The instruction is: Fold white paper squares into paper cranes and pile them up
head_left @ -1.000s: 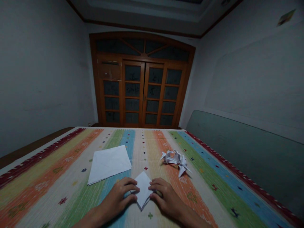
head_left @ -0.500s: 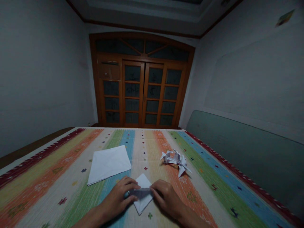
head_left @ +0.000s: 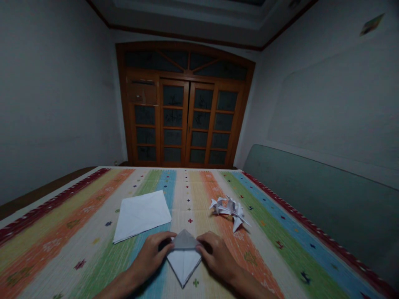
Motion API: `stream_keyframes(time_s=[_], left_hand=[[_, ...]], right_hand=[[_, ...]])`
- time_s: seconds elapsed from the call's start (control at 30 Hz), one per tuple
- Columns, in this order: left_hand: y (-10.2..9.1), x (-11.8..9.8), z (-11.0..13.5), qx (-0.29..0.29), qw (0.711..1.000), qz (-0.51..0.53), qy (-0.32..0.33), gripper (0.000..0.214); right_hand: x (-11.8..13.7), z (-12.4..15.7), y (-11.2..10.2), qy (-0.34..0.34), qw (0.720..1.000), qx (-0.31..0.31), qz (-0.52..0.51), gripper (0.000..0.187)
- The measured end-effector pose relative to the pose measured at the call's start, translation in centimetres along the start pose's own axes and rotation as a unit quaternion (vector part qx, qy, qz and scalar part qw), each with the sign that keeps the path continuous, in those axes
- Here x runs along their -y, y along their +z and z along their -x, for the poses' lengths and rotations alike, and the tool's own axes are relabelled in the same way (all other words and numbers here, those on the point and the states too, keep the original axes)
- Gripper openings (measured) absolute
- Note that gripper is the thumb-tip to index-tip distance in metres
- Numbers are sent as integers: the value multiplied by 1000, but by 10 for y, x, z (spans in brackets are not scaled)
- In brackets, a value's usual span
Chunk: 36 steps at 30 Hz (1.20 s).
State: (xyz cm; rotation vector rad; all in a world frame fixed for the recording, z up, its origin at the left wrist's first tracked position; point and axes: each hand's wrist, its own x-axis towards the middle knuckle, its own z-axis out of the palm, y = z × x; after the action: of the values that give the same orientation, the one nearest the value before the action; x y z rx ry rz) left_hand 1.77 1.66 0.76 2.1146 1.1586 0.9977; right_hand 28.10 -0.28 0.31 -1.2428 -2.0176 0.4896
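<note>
A small white paper (head_left: 183, 261) folded into a kite shape lies on the striped cloth (head_left: 77, 232) right in front of me, its point toward me and its top flap raised. My left hand (head_left: 152, 255) pinches the flap's left edge with curled fingers. My right hand (head_left: 216, 255) grips the right edge the same way. A stack of flat white sheets (head_left: 141, 215) lies just beyond my left hand. Several finished white paper figures (head_left: 230, 209) sit in a cluster beyond my right hand.
The colourful striped cloth covers a wide surface with a dark red border (head_left: 311, 232) on the right. A grey-green panel (head_left: 327, 199) leans along the right wall. Wooden glazed doors (head_left: 187, 120) close the far end of the room.
The paper's top layer has been lifted and folded upward between both hands, going from a flat diamond to a kite with a raised flap. Both hands shifted slightly toward me.
</note>
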Motion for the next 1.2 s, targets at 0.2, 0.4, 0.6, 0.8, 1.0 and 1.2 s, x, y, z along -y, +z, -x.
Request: stream_keyframes(time_s=[0.2,0.4,0.6,0.8,1.0,1.2], left_hand=[[1,-6,-1,-24,1000,-1,-4,30],[3,-7,-2,-18,1000,-4,2,36],[3,-6,-1,-29,1000,-9,-5,37],[6,-7,0,-31,999,-15,16,33],[10,-17,3,-16,999,-29,34,32],[6,-18,10,-7,999,17,39,35]], right_hand=[[2,-6,4,57,996,-16,-68,32],[5,-4,4,32,999,-18,-28,28],[3,-2,6,16,999,-11,-25,35],[2,-2,9,14,999,-28,-21,36],[7,-1,13,-12,998,-54,-38,35],[9,0,15,-36,996,-63,-53,43]])
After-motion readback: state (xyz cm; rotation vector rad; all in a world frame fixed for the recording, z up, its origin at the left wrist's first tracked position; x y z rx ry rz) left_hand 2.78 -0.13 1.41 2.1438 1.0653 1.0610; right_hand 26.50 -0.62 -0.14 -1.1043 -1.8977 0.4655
